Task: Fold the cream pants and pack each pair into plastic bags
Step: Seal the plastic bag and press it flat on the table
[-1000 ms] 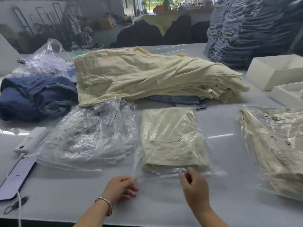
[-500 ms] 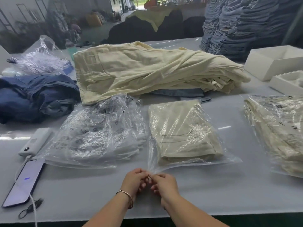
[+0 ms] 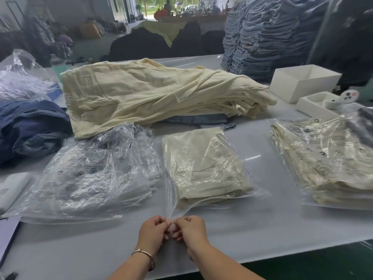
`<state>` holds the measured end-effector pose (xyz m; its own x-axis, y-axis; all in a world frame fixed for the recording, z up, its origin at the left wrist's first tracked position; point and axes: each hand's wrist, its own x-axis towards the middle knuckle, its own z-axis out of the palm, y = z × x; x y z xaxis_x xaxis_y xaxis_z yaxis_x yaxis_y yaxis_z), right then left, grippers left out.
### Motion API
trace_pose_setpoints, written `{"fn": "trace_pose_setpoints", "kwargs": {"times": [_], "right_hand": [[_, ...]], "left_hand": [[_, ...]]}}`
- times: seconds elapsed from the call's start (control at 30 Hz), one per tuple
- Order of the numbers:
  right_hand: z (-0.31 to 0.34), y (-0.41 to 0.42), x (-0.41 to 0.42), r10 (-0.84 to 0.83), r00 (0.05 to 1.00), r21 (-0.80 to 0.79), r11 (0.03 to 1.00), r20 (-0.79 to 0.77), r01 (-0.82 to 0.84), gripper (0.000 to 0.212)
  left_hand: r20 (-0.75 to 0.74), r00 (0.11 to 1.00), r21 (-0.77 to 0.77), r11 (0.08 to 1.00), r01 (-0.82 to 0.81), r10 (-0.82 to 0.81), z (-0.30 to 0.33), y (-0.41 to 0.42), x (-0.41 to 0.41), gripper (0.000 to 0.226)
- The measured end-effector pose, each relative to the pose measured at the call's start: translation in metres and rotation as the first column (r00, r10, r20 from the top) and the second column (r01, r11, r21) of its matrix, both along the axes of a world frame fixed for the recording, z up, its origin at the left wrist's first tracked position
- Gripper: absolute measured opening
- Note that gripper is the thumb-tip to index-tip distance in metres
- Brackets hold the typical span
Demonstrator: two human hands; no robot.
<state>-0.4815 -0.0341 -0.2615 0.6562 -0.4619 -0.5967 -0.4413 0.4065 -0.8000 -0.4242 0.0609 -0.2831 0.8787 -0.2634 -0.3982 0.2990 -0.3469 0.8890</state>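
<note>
1. Two hands meet at the near edge of the table (image 3: 262,235): our left hand (image 3: 152,233) and right hand (image 3: 190,231) have their fingers curled, each pinching the gathered mouth of the plastic bag (image 3: 173,211).
2. One pair of folded cream pants (image 3: 205,168) already lies inside that bag, just beyond our fingertips, so we judge this pair folded and bagged, with only the closing left.
3. A stack of packed bags (image 3: 327,164) sits to the right, well apart; we count those as done.
4. A pile of empty bags (image 3: 94,172) waits to the left, just beside the current bag.
5. Farther back, a heap of loose cream pants (image 3: 161,93) remains unfolded, so much of the work is still ahead; we cannot tell how many pairs it holds.
</note>
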Motion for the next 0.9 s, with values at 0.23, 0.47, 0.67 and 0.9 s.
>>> {"fn": "trace_pose_setpoints", "kwargs": {"times": [0.23, 0.47, 0.67, 0.9], "right_hand": [[0.002, -0.016, 0.004, -0.088, 0.996, 0.091, 0.992, 0.001, 0.087, 0.02], [0.004, -0.048, 0.0, -0.187, 0.981, 0.172, 0.966, -0.053, 0.194, 0.02], [-0.003, -0.082, -0.022, -0.252, 0.966, 0.159, 0.953, -0.049, 0.257, 0.022], [-0.012, -0.124, -0.051, -0.384, 0.922, 0.141, 0.912, -0.045, 0.386, 0.017]], "left_hand": [[-0.005, 1.0, -0.02, 1.0, -0.007, 0.007, 0.0, 0.003, 0.006, 0.025], [-0.033, 0.999, -0.028, 0.999, -0.018, 0.017, 0.008, 0.009, 0.013, 0.024], [-0.074, 0.997, -0.012, 1.0, 0.028, -0.029, 0.007, 0.016, 0.016, 0.024], [-0.082, 0.992, 0.022, 0.995, 0.094, -0.092, 0.005, 0.012, 0.013, 0.023]]}}
